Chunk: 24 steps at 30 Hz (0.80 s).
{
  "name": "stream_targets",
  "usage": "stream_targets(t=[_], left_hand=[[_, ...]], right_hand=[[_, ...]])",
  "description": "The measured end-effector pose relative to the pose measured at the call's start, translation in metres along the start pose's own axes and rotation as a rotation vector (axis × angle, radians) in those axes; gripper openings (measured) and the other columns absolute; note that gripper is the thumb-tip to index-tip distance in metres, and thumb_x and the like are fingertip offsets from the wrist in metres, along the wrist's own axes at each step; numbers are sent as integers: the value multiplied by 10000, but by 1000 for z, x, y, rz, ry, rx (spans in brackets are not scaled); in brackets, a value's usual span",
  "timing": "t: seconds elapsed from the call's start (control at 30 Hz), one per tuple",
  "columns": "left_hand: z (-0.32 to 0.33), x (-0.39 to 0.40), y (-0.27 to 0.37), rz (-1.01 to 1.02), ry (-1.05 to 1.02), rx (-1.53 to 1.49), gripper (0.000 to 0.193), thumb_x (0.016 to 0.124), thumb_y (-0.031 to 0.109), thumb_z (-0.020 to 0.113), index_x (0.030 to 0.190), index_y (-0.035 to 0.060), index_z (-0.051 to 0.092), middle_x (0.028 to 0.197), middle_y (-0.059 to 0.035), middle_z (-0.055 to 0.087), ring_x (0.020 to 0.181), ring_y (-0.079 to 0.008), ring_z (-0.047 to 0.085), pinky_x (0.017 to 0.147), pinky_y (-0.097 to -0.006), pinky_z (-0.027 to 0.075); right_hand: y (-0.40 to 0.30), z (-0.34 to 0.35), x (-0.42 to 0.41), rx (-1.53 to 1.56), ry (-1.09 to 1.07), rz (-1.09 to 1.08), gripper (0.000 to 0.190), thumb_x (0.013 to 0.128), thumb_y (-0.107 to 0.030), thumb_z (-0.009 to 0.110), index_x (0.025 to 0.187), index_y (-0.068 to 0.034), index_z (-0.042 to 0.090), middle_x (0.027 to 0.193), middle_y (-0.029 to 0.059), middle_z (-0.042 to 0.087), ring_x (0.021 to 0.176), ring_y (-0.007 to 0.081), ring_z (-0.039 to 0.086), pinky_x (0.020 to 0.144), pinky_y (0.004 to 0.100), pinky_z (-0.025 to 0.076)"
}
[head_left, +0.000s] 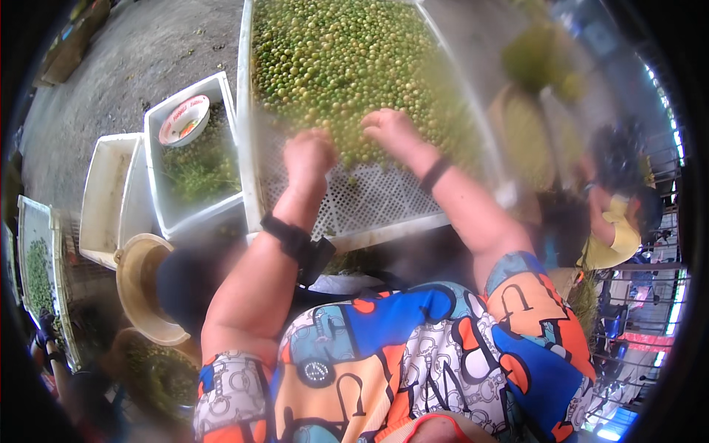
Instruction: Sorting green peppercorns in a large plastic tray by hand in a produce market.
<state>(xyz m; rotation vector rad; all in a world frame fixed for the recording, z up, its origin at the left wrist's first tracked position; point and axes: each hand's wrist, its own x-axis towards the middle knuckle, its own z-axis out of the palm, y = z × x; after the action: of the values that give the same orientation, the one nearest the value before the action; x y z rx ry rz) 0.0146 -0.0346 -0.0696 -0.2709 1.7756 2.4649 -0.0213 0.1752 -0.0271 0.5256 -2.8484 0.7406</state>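
Small round green and yellowish fruits (343,66) thickly cover the far part of a large white plastic tray (365,199) with a perforated bottom. At the near edge of the fruit layer is my left hand (310,155), its fingers curled down and their tips hidden. My right hand (394,132) is over the fruits a little farther right, fingers bent toward the left. What either hand holds, if anything, is hidden. Near my body, the tray's perforated bottom shows with only a few loose fruits on it.
Left of the tray stands a white crate (194,219) holding fruits, stems and a white bowl (185,122). Beyond it are another white crate (111,194) and a tan basin (130,288). A person in yellow (617,238) is at right; another person's gloved hand (47,324) touches a tray at far left.
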Motion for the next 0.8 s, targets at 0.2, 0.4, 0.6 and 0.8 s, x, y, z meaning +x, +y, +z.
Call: stream_targets(t=[0.2,0.4,0.6,0.8], left_hand=[[4,-7,25,-233,-26,-190,124,827,69,634,940,25,608,785,-67,607,618,-160,616,538,-253,517],[25,-26,63,-382,-153,-268,179,855,64,656,1012,7,594,797,-76,612,621,-167,627,533,-257,520],[21,-15,46,-345,-281,-195,151,884,30,596,1024,-24,580,812,-96,624,664,-191,639,568,-281,531],[20,-20,55,-477,-113,-374,280,986,195,472,1067,-55,569,877,-176,646,764,-282,658,688,-366,575]], right_hand=[[-7,3,7,116,-40,220,147,796,-226,651,786,-87,698,786,120,684,741,307,650,700,417,515],[-24,-1,-11,711,-66,404,158,828,-161,647,723,-44,669,666,-6,621,647,75,548,610,286,473],[-52,-6,-20,654,-114,303,151,792,-167,673,727,-31,665,653,47,640,617,132,586,596,325,480],[-36,-10,-23,435,-3,339,168,786,-211,653,777,-48,692,778,159,685,712,318,659,680,394,525]])
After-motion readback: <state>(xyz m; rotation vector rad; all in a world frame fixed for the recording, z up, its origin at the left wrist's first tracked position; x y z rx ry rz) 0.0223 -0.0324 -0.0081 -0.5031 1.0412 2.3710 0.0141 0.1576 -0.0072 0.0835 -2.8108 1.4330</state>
